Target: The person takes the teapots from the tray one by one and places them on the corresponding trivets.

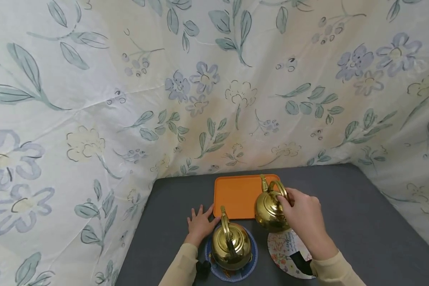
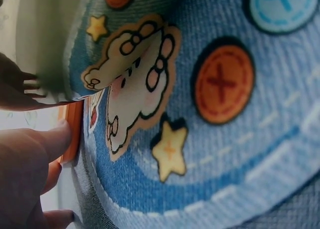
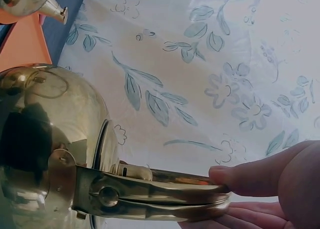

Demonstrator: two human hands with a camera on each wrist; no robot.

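Head view: we see the right hand (image 1: 302,212) grasping the handle of a brass kettle (image 1: 269,209) at lower centre, over the orange tray (image 1: 236,194)'s edge; left hand (image 1: 199,223) flat on the grey table (image 1: 361,222), fingers spread, beside a second kettle (image 1: 230,244) on a blue coaster (image 1: 252,262).
Left wrist: we see relaxed fingers (image 2: 47,144) at the frame's left beside the denim coaster (image 2: 210,139).
Right wrist: thumb (image 3: 250,181) clamps the kettle handle (image 3: 160,191).

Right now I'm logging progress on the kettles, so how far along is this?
Nothing sits on the orange tray yet. In hand: the right hand grips the handle of one gold kettle, held off its patterned mat at the tray's edge. Left: the second kettle stands on its blue mat; the left hand lies flat beside it.
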